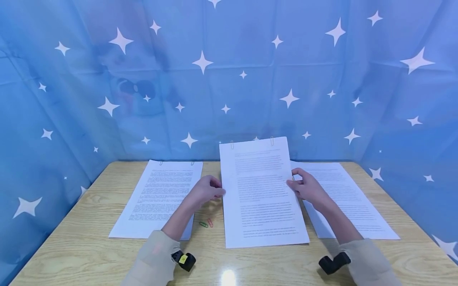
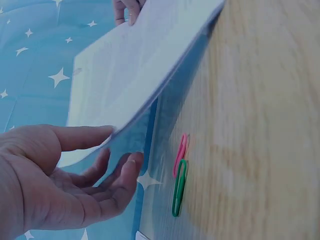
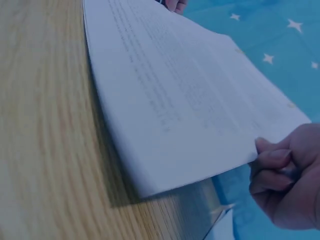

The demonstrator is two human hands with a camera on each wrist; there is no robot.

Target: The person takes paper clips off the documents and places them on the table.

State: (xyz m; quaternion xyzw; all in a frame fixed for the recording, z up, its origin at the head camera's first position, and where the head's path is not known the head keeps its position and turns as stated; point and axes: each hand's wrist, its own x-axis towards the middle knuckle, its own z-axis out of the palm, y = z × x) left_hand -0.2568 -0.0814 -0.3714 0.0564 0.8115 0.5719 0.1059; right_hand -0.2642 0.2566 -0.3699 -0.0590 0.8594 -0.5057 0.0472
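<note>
A stack of printed paper [image 1: 262, 194], with two paper clips [image 1: 272, 141] on its top edge, is held tilted up off the table between both hands. On its left edge my left hand [image 1: 205, 191] pinches it, thumb on the printed face and a finger behind; the other fingers are loosely bent in the left wrist view. At the right edge my right hand [image 1: 308, 188] grips it between thumb and curled fingers. Below my left hand lie a green paper clip [image 2: 180, 189] and a pink paper clip [image 2: 180, 154], close together on the wood.
To the left lies another printed stack [image 1: 154, 198] with two clips on its top edge. A third printed stack [image 1: 352, 206] lies at the right, partly covered by the held paper and right hand. A blue star-patterned curtain [image 1: 229, 87] hangs behind the wooden table [image 1: 78, 246].
</note>
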